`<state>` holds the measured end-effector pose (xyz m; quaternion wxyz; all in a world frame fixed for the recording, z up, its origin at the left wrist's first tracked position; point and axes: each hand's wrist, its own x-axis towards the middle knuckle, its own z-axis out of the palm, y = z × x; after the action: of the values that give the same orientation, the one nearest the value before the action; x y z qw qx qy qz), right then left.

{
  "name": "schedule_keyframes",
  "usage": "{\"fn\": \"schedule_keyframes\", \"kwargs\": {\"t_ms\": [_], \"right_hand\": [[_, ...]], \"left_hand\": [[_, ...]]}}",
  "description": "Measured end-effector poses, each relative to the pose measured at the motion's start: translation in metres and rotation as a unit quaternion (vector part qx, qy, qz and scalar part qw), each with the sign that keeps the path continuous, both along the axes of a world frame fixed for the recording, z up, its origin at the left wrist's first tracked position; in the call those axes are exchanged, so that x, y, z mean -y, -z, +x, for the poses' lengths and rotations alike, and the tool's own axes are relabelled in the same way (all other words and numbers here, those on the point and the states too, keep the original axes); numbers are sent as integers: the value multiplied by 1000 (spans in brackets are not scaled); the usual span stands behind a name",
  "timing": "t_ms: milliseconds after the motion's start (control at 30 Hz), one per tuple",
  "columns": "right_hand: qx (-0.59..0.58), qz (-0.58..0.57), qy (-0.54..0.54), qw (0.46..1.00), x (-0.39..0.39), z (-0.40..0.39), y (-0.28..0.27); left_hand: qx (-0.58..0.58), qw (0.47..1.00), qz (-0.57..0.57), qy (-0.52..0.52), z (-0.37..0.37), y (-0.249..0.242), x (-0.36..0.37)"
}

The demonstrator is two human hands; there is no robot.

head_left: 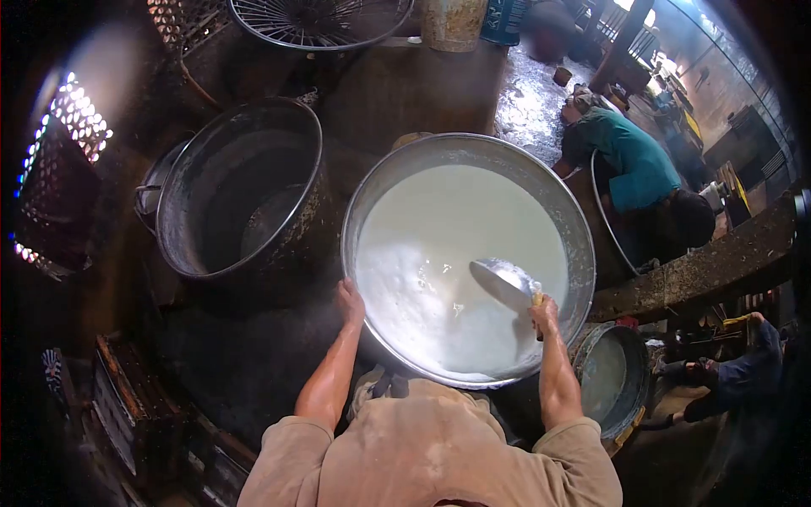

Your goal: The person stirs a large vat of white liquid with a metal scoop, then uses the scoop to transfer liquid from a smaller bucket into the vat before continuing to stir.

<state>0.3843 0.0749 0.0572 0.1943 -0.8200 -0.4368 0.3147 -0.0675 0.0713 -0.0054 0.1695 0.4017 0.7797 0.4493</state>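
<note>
A wide, round metal basin (583, 253) stands in front of me, holding a milky white liquid (456, 211) with foam on its near left part. My left hand (349, 302) is closed on the basin's left rim. In my right hand (546, 316) is the handle of a shallow ladle (507, 283), gripped over the near right side of the basin. The ladle's rounded metal bowl is tilted at the liquid's surface, and its lower edge is hard to make out.
A deep, dark metal pot (245, 190) leans at the left. At the right are a smaller tub of liquid (606, 372) and a thick beam (701, 275). Two other people work there, one in a teal shirt (634, 156). A wire rack (321, 38) lies beyond the basin.
</note>
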Motion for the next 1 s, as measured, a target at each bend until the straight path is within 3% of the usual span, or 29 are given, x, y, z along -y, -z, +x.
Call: {"fn": "schedule_keyframes", "kwargs": {"t_ms": [200,467,567,700,833,900,1000], "right_hand": [[-18,-18,-28,999,21,-46,37],[-113,-39,-26,993,53,-123,56],[-121,-52,-38,990,63,-152,47],[-155,-65,-36,985,72,-186,21],[-198,-71,-36,977,75,-206,2],[-236,-69,-20,969,73,-214,-16],[-197,-70,-59,976,57,-216,-58]], "left_hand": [[-17,999,-51,4,0,-7,0],[1,1000,-12,8,4,-7,2],[22,1000,-1,10,0,10,-1],[82,996,14,44,-6,-14,-5],[116,991,-11,63,-11,-8,-17],[99,993,-18,58,-9,-6,-19],[64,997,-8,47,-6,9,-17]]}}
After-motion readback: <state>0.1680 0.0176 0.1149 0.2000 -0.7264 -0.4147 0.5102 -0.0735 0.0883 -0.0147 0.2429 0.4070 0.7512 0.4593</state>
